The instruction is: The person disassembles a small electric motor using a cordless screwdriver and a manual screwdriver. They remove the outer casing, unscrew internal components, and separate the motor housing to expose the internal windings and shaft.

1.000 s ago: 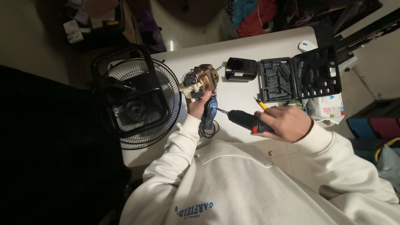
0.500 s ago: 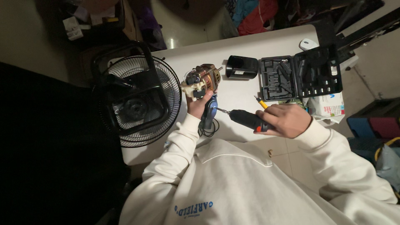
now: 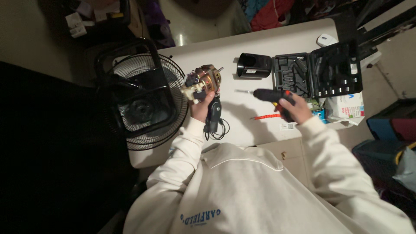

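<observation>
Your left hand (image 3: 200,105) grips the fan motor (image 3: 203,80) near the table's (image 3: 242,47) left edge; your right hand (image 3: 294,109) grips the cordless screwdriver (image 3: 271,95), bare tabletop between them.

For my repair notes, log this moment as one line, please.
left hand: holds fan motor | right hand: grips cordless screwdriver, bit toward motor | on table: open tool case, fan grille

A dim home room used as a repair corner: a white worktop (image 3: 260,47) carries an open black plastic tool case (image 3: 318,73) at two o'clock, with heaped coloured clothes (image 3: 271,13) at twelve.
</observation>
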